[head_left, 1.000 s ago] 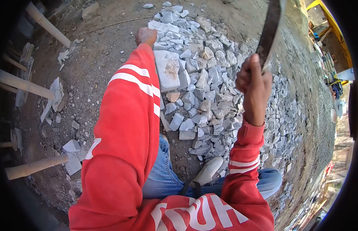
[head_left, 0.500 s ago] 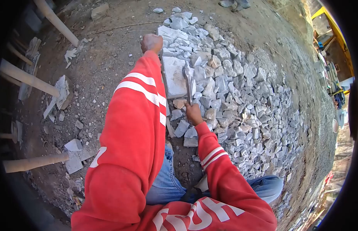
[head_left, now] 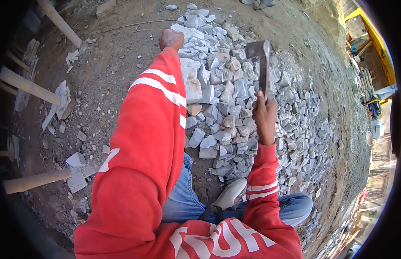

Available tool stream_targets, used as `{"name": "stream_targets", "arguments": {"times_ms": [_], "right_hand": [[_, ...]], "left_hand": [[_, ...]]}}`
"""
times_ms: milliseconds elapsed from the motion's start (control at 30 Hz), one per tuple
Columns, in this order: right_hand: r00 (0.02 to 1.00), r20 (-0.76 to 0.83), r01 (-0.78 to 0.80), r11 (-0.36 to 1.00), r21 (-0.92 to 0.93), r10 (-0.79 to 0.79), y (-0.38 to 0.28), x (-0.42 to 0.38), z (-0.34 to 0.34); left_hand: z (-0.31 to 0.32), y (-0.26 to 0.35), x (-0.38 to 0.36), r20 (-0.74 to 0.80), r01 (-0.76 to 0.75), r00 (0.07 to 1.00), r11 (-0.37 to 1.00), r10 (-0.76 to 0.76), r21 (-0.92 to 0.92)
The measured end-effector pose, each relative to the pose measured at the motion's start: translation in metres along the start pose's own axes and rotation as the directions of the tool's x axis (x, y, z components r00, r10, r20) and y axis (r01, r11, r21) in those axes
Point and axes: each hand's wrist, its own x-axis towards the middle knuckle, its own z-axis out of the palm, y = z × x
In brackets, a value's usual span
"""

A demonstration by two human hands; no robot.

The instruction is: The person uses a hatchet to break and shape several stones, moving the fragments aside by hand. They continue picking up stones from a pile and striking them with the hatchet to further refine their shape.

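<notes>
I see bare dirt ground (head_left: 114, 77) carrying a spread heap of broken grey stones (head_left: 248, 112), one large pale slab (head_left: 192, 82) among them, and wooden handles (head_left: 34, 181) lying at left.

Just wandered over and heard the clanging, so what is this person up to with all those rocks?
A person in a red sweatshirt sits on the dirt breaking stone. Their right hand grips a hammer raised above a pile of grey broken stones. Their left hand is stretched out at the far edge of a large pale slab, seemingly steadying it. Wooden handles lie in the dirt to the left.
</notes>
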Motion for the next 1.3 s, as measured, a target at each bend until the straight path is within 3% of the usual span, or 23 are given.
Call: {"name": "stream_targets", "arguments": {"times_ms": [100, 200, 267, 333, 367, 400, 433, 467, 500, 533, 600, 667, 700, 800, 867, 933, 1000, 1033, 1133, 1167, 1233, 1267, 1300], "right_hand": [[0.915, -0.273, 0.377, 0.869, 0.321, -0.296, -0.123, -0.004, -0.043], [0.6, -0.649, 0.735, 0.644, 0.215, -0.468, -0.218, 0.008, -0.067], [0.534, -0.537, 0.837, 0.498, 0.226, -0.653, -0.23, 0.015, -0.105], [0.48, -0.498, 0.854, 0.253, 0.456, -0.723, -0.172, 0.022, -0.071], [0.404, -0.569, 0.892, 0.17, 0.419, -0.717, -0.144, -0.004, 0.009], [0.555, -0.496, 0.814, 0.316, 0.486, -0.667, -0.058, -0.007, 0.066], [0.84, -0.31, 0.532, 0.786, 0.315, -0.445, 0.036, -0.04, 0.103], [0.986, -0.072, 0.145, 0.988, -0.058, -0.149, 0.128, -0.073, 0.139], [0.955, 0.252, -0.093, 0.964, -0.251, 0.158, 0.226, -0.073, 0.162], [0.957, 0.244, -0.095, 0.966, -0.24, 0.154, 0.218, -0.076, 0.156], [0.851, 0.287, -0.433, 0.897, -0.09, 0.44, 0.166, -0.066, 0.132], [0.896, 0.218, -0.379, 0.922, -0.074, 0.386, 0.131, -0.059, 0.111], [0.955, 0.162, -0.217, 0.958, -0.186, 0.248, 0.133, -0.047, 0.102], [0.985, 0.154, -0.102, 0.979, 0.175, 0.075, -0.023, -0.028, 0.046], [0.988, -0.006, 0.146, 0.902, 0.405, -0.157, -0.11, -0.013, 0.012], [0.845, -0.239, 0.533, 0.717, 0.45, -0.479, -0.188, 0.008, -0.011], [0.646, -0.356, 0.74, 0.442, 0.507, -0.675, -0.247, 0.032, -0.026], [0.649, -0.353, 0.737, 0.442, 0.512, -0.674, -0.246, 0.038, -0.02], [0.45, -0.548, 0.844, 0.136, 0.519, -0.705, -0.228, 0.048, 0.021], [0.498, -0.582, 0.809, 0.103, 0.578, -0.643, -0.174, 0.053, 0.065], [0.803, -0.436, 0.543, 0.8, 0.256, -0.406, 0.05, 0.056, 0.174], [0.984, 0.035, 0.178, 0.973, -0.149, -0.175, 0.099, 0.02, 0.176], [0.964, 0.226, -0.087, 0.97, -0.229, 0.14, 0.16, 0.019, 0.192]], "left_hand": [[-0.016, -0.002, -0.005, 0.028, 0.049, 0.998, 0.998, -0.048, -0.043], [-0.014, -0.02, 0.012, 0.005, 0.049, 0.999, 0.999, -0.049, -0.002], [-0.018, -0.026, 0.016, 0.012, 0.117, 0.993, 0.993, -0.117, -0.033], [-0.016, -0.028, 0.02, -0.001, 0.131, 0.991, 0.991, -0.131, -0.002], [-0.017, -0.03, 0.019, -0.011, 0.144, 0.99, 0.989, -0.144, 0.033], [-0.016, -0.03, 0.017, -0.013, 0.139, 0.99, 0.99, -0.139, 0.03], [-0.016, -0.024, 0.014, -0.032, 0.118, 0.993, 0.993, -0.117, 0.026], [-0.016, -0.021, 0.012, -0.049, 0.096, 0.994, 0.995, -0.095, 0.025], [-0.014, -0.019, 0.01, -0.052, 0.085, 0.995, 0.996, -0.084, 0.021], [-0.011, -0.018, 0.009, -0.072, 0.071, 0.995, 0.996, -0.068, 0.046], [-0.019, 0.003, 0.013, -0.097, 0.027, 0.995, 0.998, -0.021, 0.06], [-0.027, -0.002, -0.003, 0.002, -0.025, 1.0, 0.997, 0.025, -0.069], [-0.018, -0.009, 0.013, 0.048, 0.011, 0.999, 0.995, -0.006, -0.097], [-0.01, -0.012, 0.009, -0.043, 0.053, 0.998, 0.997, -0.055, -0.064], [-0.013, -0.009, 0.006, -0.081, 0.116, 0.99, 0.992, -0.12, -0.052], [-0.011, -0.015, 0.009, -0.025, -0.007, 1.0, 0.996, 0.005, -0.089], [-0.015, -0.019, 0.008, -0.046, 0.023, 0.999, 0.994, -0.028, -0.103], [-0.017, -0.022, 0.006, -0.066, 0.048, 0.996, 0.992, -0.056, -0.117], [-0.016, -0.032, 0.002, -0.089, 0.165, 0.981, 0.984, -0.17, -0.062], [-0.015, -0.035, 0.005, -0.095, 0.157, 0.982, 0.986, -0.162, -0.063], [-0.009, -0.038, 0.009, -0.054, 0.172, 0.983, 0.985, -0.173, -0.026], [-0.008, -0.038, 0.007, -0.057, 0.159, 0.985, 0.987, -0.16, -0.03], [-0.008, -0.033, 0.008, -0.038, 0.152, 0.987, 0.987, -0.154, -0.06]]}}
